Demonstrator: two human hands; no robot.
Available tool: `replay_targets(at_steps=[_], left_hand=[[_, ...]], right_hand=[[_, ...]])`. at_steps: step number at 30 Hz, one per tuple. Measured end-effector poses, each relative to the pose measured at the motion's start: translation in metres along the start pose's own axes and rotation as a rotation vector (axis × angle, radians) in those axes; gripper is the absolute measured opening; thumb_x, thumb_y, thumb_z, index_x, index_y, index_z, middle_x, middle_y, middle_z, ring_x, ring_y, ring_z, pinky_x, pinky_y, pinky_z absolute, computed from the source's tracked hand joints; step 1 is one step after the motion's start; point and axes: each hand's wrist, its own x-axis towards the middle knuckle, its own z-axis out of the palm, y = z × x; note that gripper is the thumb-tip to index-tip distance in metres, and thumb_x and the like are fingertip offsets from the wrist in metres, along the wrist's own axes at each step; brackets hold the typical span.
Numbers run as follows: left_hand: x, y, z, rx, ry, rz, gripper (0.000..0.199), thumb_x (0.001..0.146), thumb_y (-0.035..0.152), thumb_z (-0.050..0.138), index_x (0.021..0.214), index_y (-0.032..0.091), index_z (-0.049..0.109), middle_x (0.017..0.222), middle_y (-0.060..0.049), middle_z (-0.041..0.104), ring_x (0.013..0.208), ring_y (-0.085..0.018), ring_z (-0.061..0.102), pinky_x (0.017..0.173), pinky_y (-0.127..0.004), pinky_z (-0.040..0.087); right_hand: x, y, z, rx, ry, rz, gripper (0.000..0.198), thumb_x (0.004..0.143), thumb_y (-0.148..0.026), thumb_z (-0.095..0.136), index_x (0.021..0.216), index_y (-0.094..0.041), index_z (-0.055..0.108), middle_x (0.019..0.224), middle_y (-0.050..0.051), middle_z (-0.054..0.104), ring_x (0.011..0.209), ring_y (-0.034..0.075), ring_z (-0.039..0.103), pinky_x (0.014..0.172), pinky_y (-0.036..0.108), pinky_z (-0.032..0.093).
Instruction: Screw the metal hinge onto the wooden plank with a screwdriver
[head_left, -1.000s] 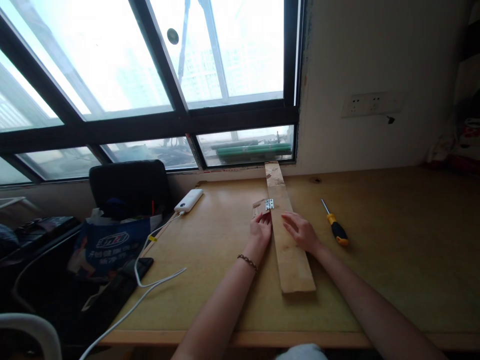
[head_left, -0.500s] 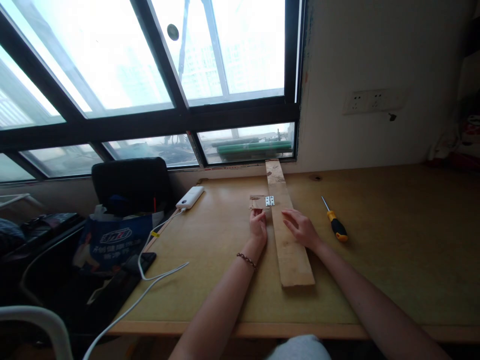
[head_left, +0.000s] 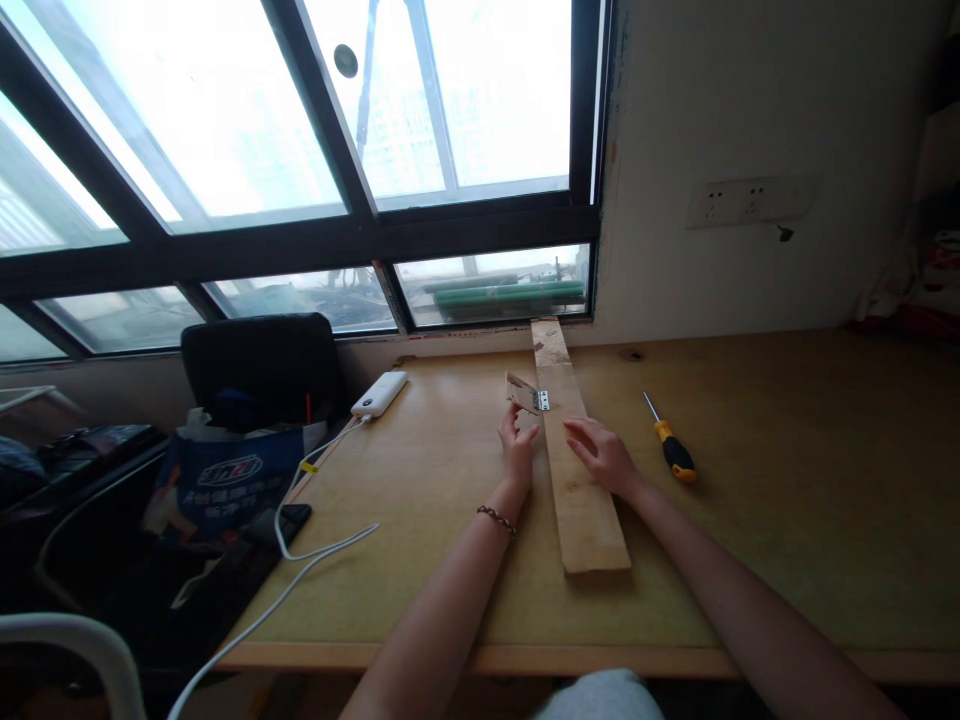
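Observation:
A long, pale wooden plank (head_left: 581, 490) lies lengthwise on the table. A small metal hinge (head_left: 543, 400) joins its left edge to a small wooden board (head_left: 519, 390), which is tilted up from flat. My left hand (head_left: 517, 445) is just left of the plank, a fingertip against the near edge of the small board and the thumb held apart. On the plank's right side rests my right hand (head_left: 602, 455), its fingers loosely stretched and holding nothing. A screwdriver (head_left: 671, 447) with a yellow and black handle lies to the right of that hand.
At the left of the table (head_left: 787, 500) is a white power bank (head_left: 380, 394) with a white cable (head_left: 330, 547) trailing over the edge. A black chair (head_left: 262, 370) holding a blue bag (head_left: 225, 490) stands at the left. The window (head_left: 480, 225) and wall are behind.
The small board has swung up on its hinge from lying nearly flat to a tilt. My left hand's fingers have opened somewhat and shifted slightly; my right hand has stayed put.

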Motion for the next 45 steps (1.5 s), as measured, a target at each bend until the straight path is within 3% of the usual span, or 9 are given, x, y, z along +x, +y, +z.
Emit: replay_targets(at_steps=[8,12,18,21,27,32,36,45], left_hand=[[-0.014,0.023,0.005,0.182,-0.137,0.233,0.047,0.063,0.008,0.062,0.106,0.027,0.063,0.112,-0.005,0.057,0.115,-0.025,0.038,0.102,-0.032,0.023],[-0.017,0.023,0.009,0.287,-0.145,0.313,0.044,0.067,0.008,0.060,0.108,0.026,0.063,0.113,-0.005,0.059,0.111,-0.024,0.041,0.101,-0.034,0.024],[-0.018,0.016,0.008,0.744,-0.211,0.463,0.035,0.076,0.005,0.047,0.098,0.024,0.066,0.110,-0.002,0.063,0.110,-0.022,0.043,0.097,-0.041,0.030],[-0.015,0.013,0.005,0.768,-0.169,0.519,0.032,0.076,0.005,0.044,0.091,0.022,0.066,0.106,-0.002,0.064,0.107,-0.020,0.046,0.095,-0.040,0.035],[-0.008,0.007,0.001,0.674,-0.061,0.481,0.042,0.072,0.001,0.040,0.105,0.017,0.061,0.105,-0.006,0.063,0.105,-0.019,0.050,0.096,-0.036,0.039],[-0.008,0.004,0.002,0.612,-0.151,0.427,0.053,0.069,-0.002,0.037,0.113,0.019,0.057,0.113,-0.005,0.059,0.110,-0.016,0.050,0.101,-0.033,0.036],[-0.008,0.004,0.003,0.600,-0.200,0.402,0.053,0.069,-0.002,0.036,0.112,0.019,0.058,0.113,-0.005,0.060,0.111,-0.016,0.051,0.102,-0.032,0.037],[-0.009,0.003,0.002,0.613,-0.211,0.391,0.052,0.070,0.000,0.036,0.113,0.019,0.058,0.114,-0.004,0.060,0.110,-0.015,0.052,0.101,-0.031,0.038]], right_hand=[[0.000,0.000,0.000,-0.009,0.002,-0.004,0.034,0.085,-0.038,0.047,0.113,-0.021,0.058,0.113,0.009,0.060,0.110,0.023,0.052,0.096,0.041,0.040],[0.000,0.000,0.000,-0.014,0.003,-0.003,0.033,0.085,-0.037,0.048,0.112,-0.020,0.058,0.111,0.009,0.060,0.108,0.023,0.053,0.095,0.041,0.041],[0.001,0.001,0.002,-0.026,-0.004,-0.027,0.032,0.086,-0.036,0.047,0.113,-0.020,0.056,0.112,0.009,0.060,0.108,0.022,0.053,0.096,0.040,0.041],[0.000,0.001,0.002,-0.022,0.000,-0.027,0.031,0.086,-0.036,0.047,0.112,-0.021,0.056,0.112,0.009,0.059,0.108,0.022,0.052,0.096,0.040,0.041],[-0.001,0.002,0.001,-0.053,0.097,-0.026,0.042,0.087,-0.037,0.045,0.125,-0.021,0.045,0.126,0.009,0.050,0.121,0.022,0.042,0.104,0.041,0.033],[-0.001,0.014,0.006,-0.118,0.073,0.037,0.054,0.085,-0.044,0.045,0.133,-0.021,0.036,0.134,0.009,0.043,0.131,0.025,0.028,0.107,0.047,0.025],[0.000,0.024,0.011,-0.108,0.028,0.114,0.054,0.086,-0.047,0.042,0.133,-0.022,0.037,0.134,0.009,0.043,0.129,0.026,0.029,0.107,0.049,0.023],[-0.001,0.030,0.012,0.007,0.018,0.116,0.056,0.086,-0.047,0.043,0.134,-0.022,0.032,0.135,0.009,0.042,0.126,0.022,0.035,0.107,0.043,0.026]])
